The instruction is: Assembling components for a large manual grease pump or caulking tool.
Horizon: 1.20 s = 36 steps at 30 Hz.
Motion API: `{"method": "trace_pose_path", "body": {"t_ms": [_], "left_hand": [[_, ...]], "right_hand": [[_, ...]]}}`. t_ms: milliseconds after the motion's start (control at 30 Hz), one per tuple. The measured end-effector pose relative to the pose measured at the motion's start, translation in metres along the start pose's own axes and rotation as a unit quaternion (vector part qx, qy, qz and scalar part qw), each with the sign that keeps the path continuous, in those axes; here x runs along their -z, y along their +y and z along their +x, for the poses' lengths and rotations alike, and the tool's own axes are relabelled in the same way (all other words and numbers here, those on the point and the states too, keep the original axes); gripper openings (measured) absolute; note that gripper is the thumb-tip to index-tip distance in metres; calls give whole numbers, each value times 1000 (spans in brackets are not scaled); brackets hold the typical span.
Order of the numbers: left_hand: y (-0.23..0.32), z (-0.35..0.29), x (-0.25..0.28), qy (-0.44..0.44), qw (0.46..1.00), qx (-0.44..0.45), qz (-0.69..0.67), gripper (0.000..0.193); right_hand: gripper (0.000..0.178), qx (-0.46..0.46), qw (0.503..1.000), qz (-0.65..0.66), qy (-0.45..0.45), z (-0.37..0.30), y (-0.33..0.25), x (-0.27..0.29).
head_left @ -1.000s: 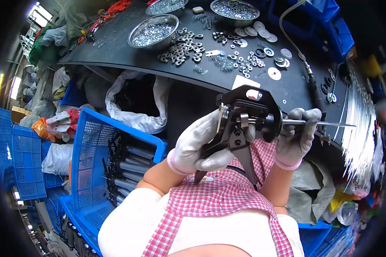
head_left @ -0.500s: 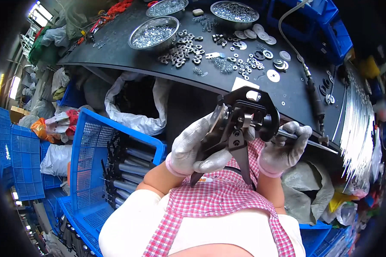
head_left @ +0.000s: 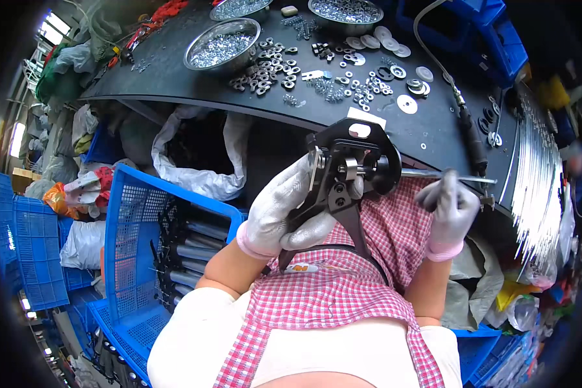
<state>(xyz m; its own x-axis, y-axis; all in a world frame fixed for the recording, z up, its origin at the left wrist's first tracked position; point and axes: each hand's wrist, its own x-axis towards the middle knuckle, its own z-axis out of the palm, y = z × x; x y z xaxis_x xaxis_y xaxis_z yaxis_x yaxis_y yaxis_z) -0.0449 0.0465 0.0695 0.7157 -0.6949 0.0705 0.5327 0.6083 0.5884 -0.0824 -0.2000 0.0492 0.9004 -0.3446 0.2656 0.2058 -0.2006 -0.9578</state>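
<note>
My left hand (head_left: 280, 210), in a grey-white coated glove, is wrapped round a black caulking gun body (head_left: 349, 200). The body has a slotted plate on top, a round disc at its right side and two legs pointing down, a handle and a trigger. A thin metal rod (head_left: 423, 173) sticks out of the disc side to the right. My gloved right hand (head_left: 454, 210) is at this rod, fingers curled, one fingertip over it. How the other fingers meet the rod is partly hidden. A small metal piece (head_left: 351, 169) shows inside the body.
On the black table (head_left: 161, 81) stand metal bowls (head_left: 221, 46) of small parts, with loose nuts (head_left: 265, 72), springs and washers (head_left: 407, 104). An air-hose tool (head_left: 472, 139) lies at right beside a bundle of metal rods (head_left: 540, 187). A blue basket (head_left: 132, 233) holds grey tubes at left.
The caulking gun body has moved slightly left and up in my left hand. My right hand has turned, its fingers curling more, and the rod lies closer to level.
</note>
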Motion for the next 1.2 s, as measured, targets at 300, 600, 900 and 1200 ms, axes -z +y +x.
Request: {"method": "trace_pose_path", "body": {"t_ms": [300, 600, 900, 1200], "left_hand": [[-5, -1, -3, 39, 993, -40, 107, 67], [-11, 3, -2, 50, 989, -65, 123, 67], [-11, 10, 2, 21, 996, -40, 71, 70], [-6, 13, 9, -10, 999, -18, 27, 66]], "right_hand": [[45, 178, 953, -133, -207, 32, -74, -63], [43, 173, 965, -105, -167, 31, -69, -76], [52, 218, 966, -75, -120, 32, -61, -81], [27, 267, 901, -200, -276, 64, -19, 8]]}}
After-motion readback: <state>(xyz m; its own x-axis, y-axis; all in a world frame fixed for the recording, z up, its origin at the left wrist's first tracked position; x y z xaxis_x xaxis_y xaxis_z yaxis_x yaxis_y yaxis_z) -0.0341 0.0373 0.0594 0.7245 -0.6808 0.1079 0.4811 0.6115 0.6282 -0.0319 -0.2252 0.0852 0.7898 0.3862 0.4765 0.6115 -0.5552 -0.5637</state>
